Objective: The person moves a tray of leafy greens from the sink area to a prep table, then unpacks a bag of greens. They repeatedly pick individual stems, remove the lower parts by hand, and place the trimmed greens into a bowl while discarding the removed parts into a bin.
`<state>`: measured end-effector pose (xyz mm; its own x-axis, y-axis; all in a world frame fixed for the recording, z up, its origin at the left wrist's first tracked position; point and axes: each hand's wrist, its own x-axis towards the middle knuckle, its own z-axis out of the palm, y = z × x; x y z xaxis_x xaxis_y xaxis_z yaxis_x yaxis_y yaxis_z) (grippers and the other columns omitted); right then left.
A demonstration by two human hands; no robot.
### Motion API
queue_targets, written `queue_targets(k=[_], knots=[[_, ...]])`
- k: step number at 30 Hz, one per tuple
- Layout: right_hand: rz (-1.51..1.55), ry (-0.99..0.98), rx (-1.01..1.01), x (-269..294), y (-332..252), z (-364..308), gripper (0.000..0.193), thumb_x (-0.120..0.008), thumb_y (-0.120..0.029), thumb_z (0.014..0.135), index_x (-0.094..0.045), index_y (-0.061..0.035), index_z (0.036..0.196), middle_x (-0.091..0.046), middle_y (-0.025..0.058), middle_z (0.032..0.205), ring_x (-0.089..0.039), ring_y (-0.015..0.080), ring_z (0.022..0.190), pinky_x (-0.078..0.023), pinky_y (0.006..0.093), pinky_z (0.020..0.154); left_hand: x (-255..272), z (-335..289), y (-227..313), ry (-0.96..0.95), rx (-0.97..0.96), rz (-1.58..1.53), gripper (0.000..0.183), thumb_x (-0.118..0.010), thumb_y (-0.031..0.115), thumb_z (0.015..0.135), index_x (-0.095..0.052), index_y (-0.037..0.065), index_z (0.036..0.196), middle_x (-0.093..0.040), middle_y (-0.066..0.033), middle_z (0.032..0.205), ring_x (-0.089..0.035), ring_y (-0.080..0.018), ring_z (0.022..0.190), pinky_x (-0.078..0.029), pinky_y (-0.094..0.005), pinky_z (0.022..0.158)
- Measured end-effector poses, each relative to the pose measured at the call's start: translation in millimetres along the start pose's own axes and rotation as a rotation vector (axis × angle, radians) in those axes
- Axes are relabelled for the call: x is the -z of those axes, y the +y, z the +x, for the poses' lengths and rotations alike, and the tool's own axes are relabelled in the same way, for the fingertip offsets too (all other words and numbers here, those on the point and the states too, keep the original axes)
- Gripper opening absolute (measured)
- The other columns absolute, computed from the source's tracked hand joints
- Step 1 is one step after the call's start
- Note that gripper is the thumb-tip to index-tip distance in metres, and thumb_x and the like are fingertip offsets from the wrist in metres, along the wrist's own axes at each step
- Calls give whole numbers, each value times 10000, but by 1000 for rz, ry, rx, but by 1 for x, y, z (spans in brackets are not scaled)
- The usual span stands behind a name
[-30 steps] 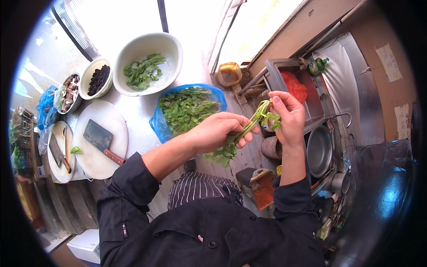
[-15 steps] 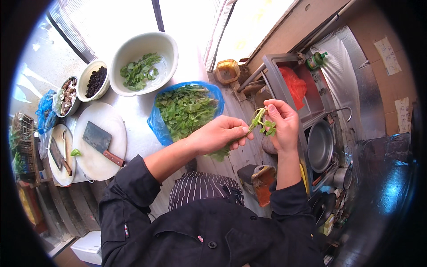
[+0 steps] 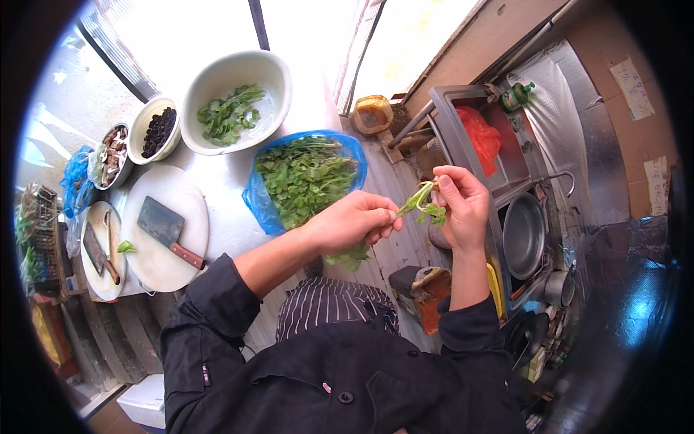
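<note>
Both hands are raised over the gap between the table and the sink. My left hand (image 3: 356, 219) pinches a sprig of leafy greens (image 3: 418, 201) that looks like coriander; some of its leaves hang below the wrist. At the stem's upper end, my right hand (image 3: 463, 206) grips with thumb and fingers closed, and small leaves dangle beside the palm. Just beyond the left hand, a blue plastic bag (image 3: 256, 206) lies open, full of the same greens. Behind it, a large pale basin (image 3: 278, 108) contains a small heap of leaves.
A cleaver (image 3: 160, 222) rests on a round white cutting board (image 3: 163, 271). To its left is a smaller board (image 3: 108, 289) with knives. Bowls of dark pieces (image 3: 160, 134) and sliced mushrooms (image 3: 114, 155) stand behind. At right are a sink (image 3: 452, 108) and metal pan (image 3: 522, 235).
My left hand has drawn slightly left, away from my right hand, and more of the stem shows between them. Both hands keep hold of the greens.
</note>
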<state>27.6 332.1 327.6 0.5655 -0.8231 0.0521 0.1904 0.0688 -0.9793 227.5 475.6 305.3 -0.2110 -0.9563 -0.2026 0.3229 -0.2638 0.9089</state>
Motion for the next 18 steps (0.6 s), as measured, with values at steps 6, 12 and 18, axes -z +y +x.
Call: queue_targets(k=[6, 12, 18], knots=[[-289, 118, 211, -12, -6, -20, 141, -751, -62, 1043, -769, 26, 1151, -681, 30, 910, -571, 72, 690, -467, 242, 603, -9, 6, -15, 247, -69, -252, 222, -561, 141, 1083, -729, 21, 1002, -617, 29, 790, -519, -66, 656, -432, -238, 612], [-795, 176, 586, -31, -2, -25, 105, -719, 26, 1032, -771, 28, 1123, -686, 45, 949, -572, 71, 669, -455, 234, 585, -25, 17, -37, 457, -45, -548, 186, -585, 119, 1076, -714, 3, 1009, -578, 29, 810, -461, -61, 644, -378, -228, 582], [-878, 213, 602, -15, -22, -22, 151, -776, 55, 938, -784, -6, 1075, -738, 122, 949, -717, 271, 845, -561, 340, 766, -7, 0, -45, 515, -9, -482, 196, -602, 172, 1117, -711, 9, 1114, -603, 38, 862, -472, -42, 682, -378, -210, 593]])
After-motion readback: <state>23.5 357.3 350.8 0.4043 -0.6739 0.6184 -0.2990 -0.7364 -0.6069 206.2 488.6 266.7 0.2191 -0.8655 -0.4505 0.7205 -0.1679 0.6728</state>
